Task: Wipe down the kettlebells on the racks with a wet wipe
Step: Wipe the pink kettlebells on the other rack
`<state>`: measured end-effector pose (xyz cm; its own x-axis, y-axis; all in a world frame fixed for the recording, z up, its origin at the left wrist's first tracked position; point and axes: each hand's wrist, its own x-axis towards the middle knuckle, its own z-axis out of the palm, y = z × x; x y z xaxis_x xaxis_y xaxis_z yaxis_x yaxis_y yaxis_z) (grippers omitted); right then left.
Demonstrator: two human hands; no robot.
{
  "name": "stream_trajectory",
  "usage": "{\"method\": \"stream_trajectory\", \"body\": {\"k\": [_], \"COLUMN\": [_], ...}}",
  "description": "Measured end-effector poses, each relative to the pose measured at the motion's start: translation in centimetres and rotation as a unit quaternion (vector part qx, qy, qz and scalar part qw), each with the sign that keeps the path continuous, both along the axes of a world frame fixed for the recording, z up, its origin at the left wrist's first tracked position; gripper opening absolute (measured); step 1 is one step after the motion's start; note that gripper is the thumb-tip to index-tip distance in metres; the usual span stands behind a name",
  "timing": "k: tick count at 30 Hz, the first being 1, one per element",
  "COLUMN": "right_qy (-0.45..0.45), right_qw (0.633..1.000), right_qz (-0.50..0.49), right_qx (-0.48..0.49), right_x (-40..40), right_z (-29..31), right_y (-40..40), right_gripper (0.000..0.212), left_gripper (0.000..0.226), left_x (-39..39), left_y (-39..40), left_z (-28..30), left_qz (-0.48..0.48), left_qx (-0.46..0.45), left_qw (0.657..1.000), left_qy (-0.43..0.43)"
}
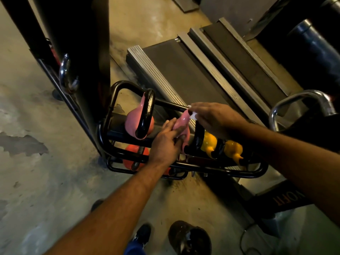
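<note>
While left hand (166,142) grips pink kettlebell (181,124) on black tubular rack (117,144), right hand (213,116) fingers pinch white wet wipe (193,115) against it; nearby base lettering partly reads "OFIT".

Gym: kettlebell rack (117,148), treadmill decks (176,70), worn concrete floor (27,181).

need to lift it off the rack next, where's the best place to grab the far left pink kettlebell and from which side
Judging by its pose, grip the black handle loop of the far-left pink kettlebell, coming from above. The loop stands up over the rack's top rail with an open gap for fingers, while the round pink body sits low between the bars and looks too smooth to pinch.
</note>
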<state>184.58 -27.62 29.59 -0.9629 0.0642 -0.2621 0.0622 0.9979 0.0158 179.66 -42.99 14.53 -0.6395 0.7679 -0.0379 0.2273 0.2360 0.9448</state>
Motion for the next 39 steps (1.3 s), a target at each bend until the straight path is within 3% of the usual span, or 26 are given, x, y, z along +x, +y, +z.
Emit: {"method": "stream_trajectory", "body": {"k": [3,8,13,18,23,27,30,35,39], "right_qy": [0.011,0.039,0.002,0.057,0.005,0.084,0.087,0.04,0.034], "right_qw": [0.998,0.989,0.977,0.986,0.966,0.974,0.972,0.96,0.963], "right_qz": [0.065,0.142,0.211,0.155,0.242,0.192,0.194,0.271,0.264], "right_qx": [-0.017,-0.015,-0.005,0.021,0.086,0.084,0.101,0.06,0.036], "right_x": [0.6,1.7,3.0,3.0,4.5,4.4,5.5,4.9,4.2], "right_z": [-0.9,-1.4,-1.9,-2.6,-3.6,-3.5,-4.7,-5.0,-4.5], "right_y": [-0.8,-1.5,-3.4,-2.5,-4.2,-2.4,-3.3,-4.5,-5.0], "right_gripper": [0.041,0.031,0.034,0.033,0.033,0.037,0.042,0.032,0.023], "left_gripper": [0.04,0.039,0.04,0.037,0.04,0.041,0.041,0.041,0.042], "left_x": [-0.2,-0.9,-1.2,-1.5,-1.1,-1.5,-1.7,-1.7,-1.8], "left_y": [0.0,0.1,0.1,0.5,0.1,0.8,0.5,0.3,0.3], "left_z": [-1.0,-1.6,-1.7,-1.9,-2.0,-1.5,-1.5,-1.7,-1.3], "left_qz": [0.023,0.032,0.025,0.034,0.02,0.03,0.031,0.038,0.034], "left_qx": [0.008,0.006,0.004,0.016,0.022,0.024,0.028,0.032,0.026], "left_qw": [1.0,0.999,0.998,0.997,0.997,0.995,0.992,0.993,0.994], "left_qy": [-0.019,-0.033,-0.054,-0.065,-0.067,-0.092,-0.116,-0.108,-0.105]}}
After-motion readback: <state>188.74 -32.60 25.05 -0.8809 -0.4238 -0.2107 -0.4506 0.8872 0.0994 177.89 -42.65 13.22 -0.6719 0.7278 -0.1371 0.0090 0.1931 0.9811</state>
